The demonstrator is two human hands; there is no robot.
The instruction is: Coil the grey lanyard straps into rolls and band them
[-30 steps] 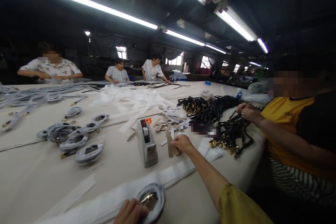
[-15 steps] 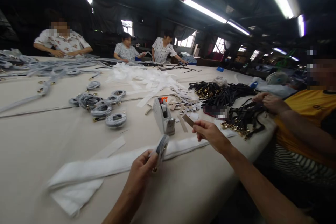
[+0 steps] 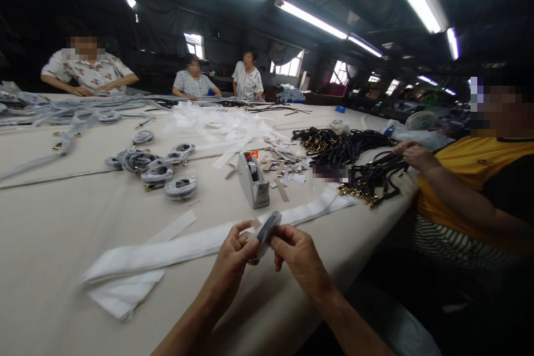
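Brought toward the left hand (image 3: 233, 250), the right hand (image 3: 299, 254) was closed with it on a grey, ring-shaped, plastic-wrapped coil (image 3: 268, 230), long axis leaning right, nearside of the grey wedge-shaped tape dispenser (image 3: 251, 183).

Coiled grey strap (image 3: 268, 229), tilted edgewise

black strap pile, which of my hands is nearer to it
Right. Your right hand is toward the lower left of the black strap pile in view, at the coiled strap; your left hand is farther left, on that coil's other side.
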